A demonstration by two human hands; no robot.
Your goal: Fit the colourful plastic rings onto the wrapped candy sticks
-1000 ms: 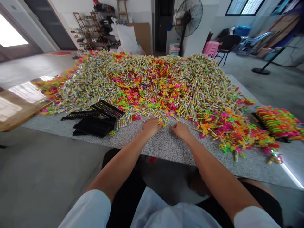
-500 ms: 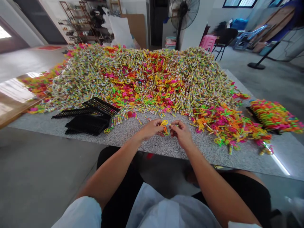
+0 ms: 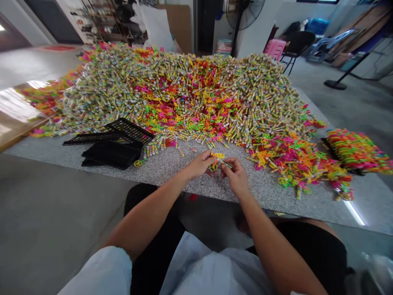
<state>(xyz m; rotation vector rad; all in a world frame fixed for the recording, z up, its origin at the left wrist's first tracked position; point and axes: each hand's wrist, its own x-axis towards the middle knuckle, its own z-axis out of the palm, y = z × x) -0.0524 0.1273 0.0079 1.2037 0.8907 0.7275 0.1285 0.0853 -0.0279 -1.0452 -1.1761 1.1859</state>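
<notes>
My left hand (image 3: 200, 164) is closed on several small coloured plastic pieces (image 3: 218, 155), yellow, orange and green, with ring-like shapes. A short patterned tube (image 3: 226, 164) is pinched in my right hand (image 3: 237, 177), its inner end up against those pieces. Both hands are close together above the front of the speckled grey table (image 3: 172, 174). Behind them lies a huge heap of similar tubes (image 3: 107, 94), with bright plastic pieces (image 3: 166, 116) mixed in along its middle. My fingers partly hide what they hold.
Black plastic racks (image 3: 113, 155) lie stacked to the left. A pile of colourful plastic pieces with tubes (image 3: 294, 159) spreads to the right, beside a filled black tray (image 3: 357, 151). Behind the table stand a fan (image 3: 244, 14) and pink stools (image 3: 274, 49).
The tube in my right hand now shows clearly, slanting against the yellow piece, which has turned more level. The camera view has tipped slightly downward.
</notes>
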